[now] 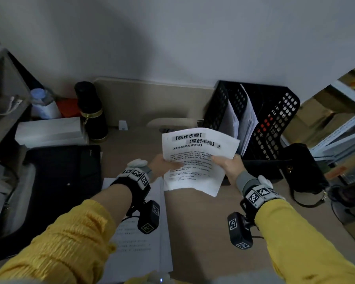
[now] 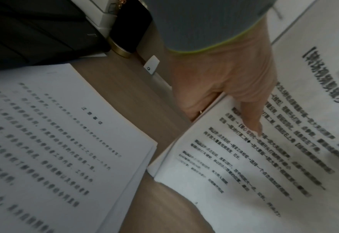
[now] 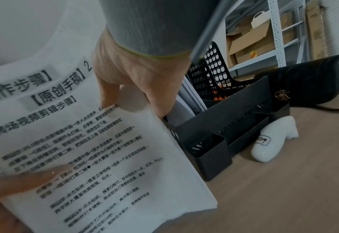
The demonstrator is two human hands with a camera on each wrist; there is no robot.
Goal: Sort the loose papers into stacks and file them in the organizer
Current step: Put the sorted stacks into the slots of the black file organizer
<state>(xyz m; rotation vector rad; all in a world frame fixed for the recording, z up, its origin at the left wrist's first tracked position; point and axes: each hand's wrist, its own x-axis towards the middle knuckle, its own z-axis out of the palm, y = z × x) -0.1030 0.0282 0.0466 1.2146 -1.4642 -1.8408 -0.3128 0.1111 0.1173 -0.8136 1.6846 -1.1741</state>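
I hold a thin stack of printed sheets (image 1: 195,160) above the desk, just left of the black mesh organizer (image 1: 275,119). My left hand (image 1: 166,163) grips its left edge, thumb (image 2: 250,116) on the printed face. On the right edge my right hand (image 1: 226,162) pinches the same stack (image 3: 96,151), thumb on top and fingers underneath. Another pile of printed pages (image 1: 139,232) lies flat on the desk under my left forearm, also seen in the left wrist view (image 2: 60,141). The organizer (image 3: 220,88) has sheets standing in its left slots.
A black folder or laptop case (image 1: 64,173) lies at the left, with white boxes (image 1: 49,130) and a black-and-gold flask (image 1: 92,113) behind it. A black bag (image 1: 303,167) sits right of the organizer. A white ceramic piece (image 3: 272,141) rests by the organizer's front tray. Shelves with cardboard boxes (image 3: 252,37) stand at the right.
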